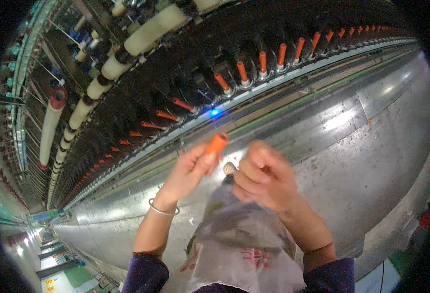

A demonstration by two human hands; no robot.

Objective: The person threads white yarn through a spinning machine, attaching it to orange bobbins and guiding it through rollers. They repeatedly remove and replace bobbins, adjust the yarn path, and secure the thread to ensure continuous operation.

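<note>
My left hand [194, 164] is closed round an orange bobbin tube [217, 144], its hollow end tilted up and away from me. To the right of it, my right hand [265, 175] is raised with its fingers curled, a little blurred by motion. Whether anything thin is pinched in those fingers cannot be made out. Beyond both hands runs a long row of orange tubes [242, 72] standing on the spindles of a spinning frame. A blue light [215, 112] glows on the rail in a gap between two of the tubes.
Cream rollers [156, 30] line the machine above the spindles. A large pale bobbin with red ends [53, 128] hangs at the left. The grey metal floor [332, 171] stretches along the frame. My apron [224, 263] and one shoe [229, 168] show below.
</note>
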